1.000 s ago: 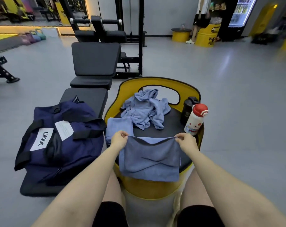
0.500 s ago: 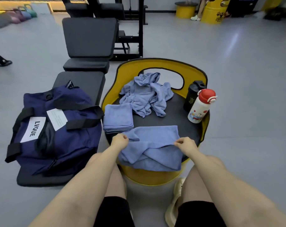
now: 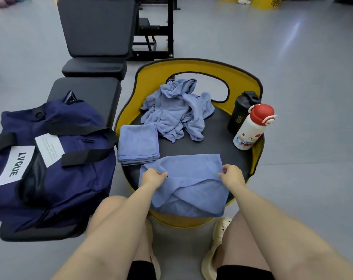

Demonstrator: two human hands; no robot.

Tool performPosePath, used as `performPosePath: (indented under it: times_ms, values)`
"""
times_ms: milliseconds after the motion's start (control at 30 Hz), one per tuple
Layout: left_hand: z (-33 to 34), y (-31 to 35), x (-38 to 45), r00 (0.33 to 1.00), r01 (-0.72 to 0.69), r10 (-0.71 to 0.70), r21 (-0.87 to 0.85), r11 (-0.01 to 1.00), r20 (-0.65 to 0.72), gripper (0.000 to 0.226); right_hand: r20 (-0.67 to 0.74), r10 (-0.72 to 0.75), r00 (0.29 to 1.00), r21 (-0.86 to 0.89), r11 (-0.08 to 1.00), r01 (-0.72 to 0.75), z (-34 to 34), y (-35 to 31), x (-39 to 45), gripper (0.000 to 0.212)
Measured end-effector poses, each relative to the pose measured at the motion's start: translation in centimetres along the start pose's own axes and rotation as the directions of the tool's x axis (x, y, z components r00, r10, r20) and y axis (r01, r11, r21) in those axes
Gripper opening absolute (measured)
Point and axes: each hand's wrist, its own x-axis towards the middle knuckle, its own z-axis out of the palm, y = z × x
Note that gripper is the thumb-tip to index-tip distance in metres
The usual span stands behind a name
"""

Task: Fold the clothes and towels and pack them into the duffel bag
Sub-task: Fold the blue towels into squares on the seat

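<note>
While the half-folded blue microfibre towel (image 3: pixel 186 183) lies at the round black-topped yellow stool's (image 3: pixel 216 129) 6 o'clock edge, left hand (image 3: pixel 152 177) and right hand (image 3: pixel 232 174) pinch its fold; navy duffel bag (image 3: pixel 50 158) sits at 9 o'clock.

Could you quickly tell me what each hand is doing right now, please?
Left hand: pinches the near-left edge of the blue towel on the stool.
Right hand: pinches the same towel's right edge.

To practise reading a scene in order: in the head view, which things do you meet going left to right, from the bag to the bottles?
Navy duffel bag → folded blue towel → crumpled blue cloth → black bottle → white bottle with red cap.
</note>
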Motion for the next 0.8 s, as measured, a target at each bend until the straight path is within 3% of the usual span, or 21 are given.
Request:
performPosePath:
  times_ms: [133,233,467,633,700,800]
  values:
    - [0.8,0.2,1.0,0.997,0.075,-0.076,-0.075,0.994,-0.004,0.040,-0.038,0.066,0.997,0.040,0.997,-0.065,0.3,-0.4,1.1,0.028]
    - [1.0,0.4,1.6,0.994,0.102,-0.105,-0.121,0.987,-0.024,0.023,-0.030,0.118,0.993,0.060,0.991,-0.116,0.9,-0.6,1.5,0.019]
    - [0.8,0.3,1.7,0.990,0.141,-0.143,-0.237,0.961,0.009,0.027,-0.021,0.119,0.993,0.170,0.979,-0.114,1.3,-1.2,1.0,0.018]
    - [1.3,0.7,2.3,0.966,0.257,-0.256,-0.192,0.947,0.029,0.019,0.034,0.103,0.994,0.265,0.958,-0.108,1.0,-1.3,0.4,0.025]
    - [1.3,0.7,1.9,0.964,0.265,-0.264,-0.222,0.938,0.035,0.026,0.058,0.122,0.991,0.294,0.946,-0.134,0.8,-1.3,0.3,0.025]
    - [0.5,1.2,0.7,0.976,0.215,-0.207,-0.349,0.912,0.061,0.012,0.061,0.124,0.990,0.344,0.929,-0.138,0.2,-1.3,-0.1,0.019]
